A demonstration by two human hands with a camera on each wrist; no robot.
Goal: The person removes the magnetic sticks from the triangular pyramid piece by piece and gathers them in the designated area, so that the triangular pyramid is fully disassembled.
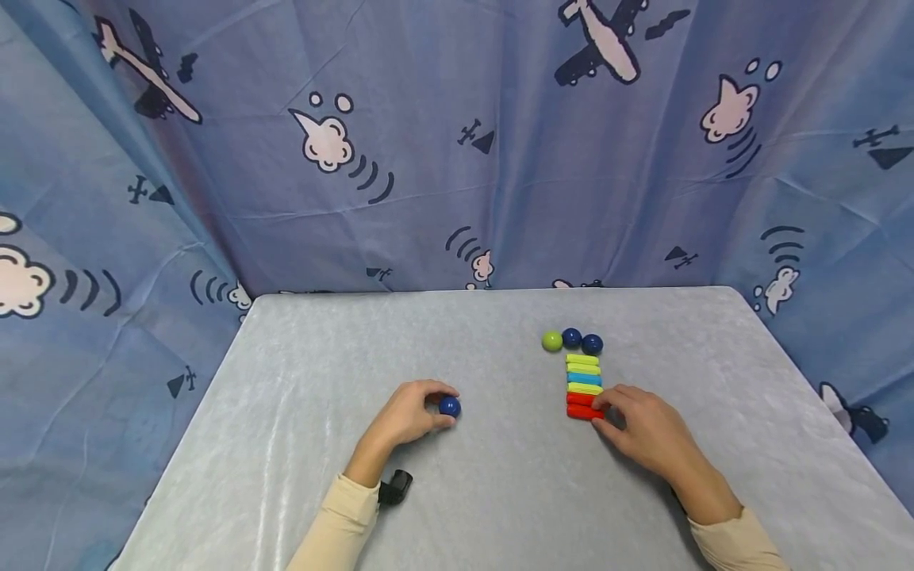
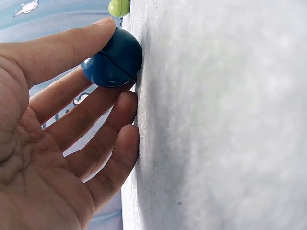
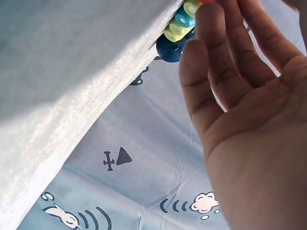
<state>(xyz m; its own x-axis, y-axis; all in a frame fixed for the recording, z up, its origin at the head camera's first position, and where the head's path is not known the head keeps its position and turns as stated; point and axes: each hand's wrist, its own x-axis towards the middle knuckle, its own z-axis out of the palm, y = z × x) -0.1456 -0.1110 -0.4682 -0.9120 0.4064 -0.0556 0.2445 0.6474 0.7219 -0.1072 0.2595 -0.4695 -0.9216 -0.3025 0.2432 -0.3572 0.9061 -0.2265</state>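
Note:
My left hand (image 1: 412,412) pinches a dark blue ball (image 1: 449,406) between thumb and fingers, at the tabletop left of centre. A thin seam runs across that ball in the left wrist view. My right hand (image 1: 646,428) holds the right end of the nearest red stick (image 1: 584,412) between thumb and fingertips. This stick lies at the near end of a column of short sticks, against another red stick (image 1: 580,399). Beyond them lie yellow-green sticks (image 1: 582,360) and one blue stick (image 1: 584,379). In the right wrist view, the fingers hide most of the red sticks.
Past the column's far end, a green ball (image 1: 552,341) and two dark blue balls (image 1: 571,338) sit in a short row. A pale cloth covers the table (image 1: 321,341). Behind it hangs a blue curtain (image 1: 428,198) with airplane prints. The left wrist wears a black device (image 1: 396,486).

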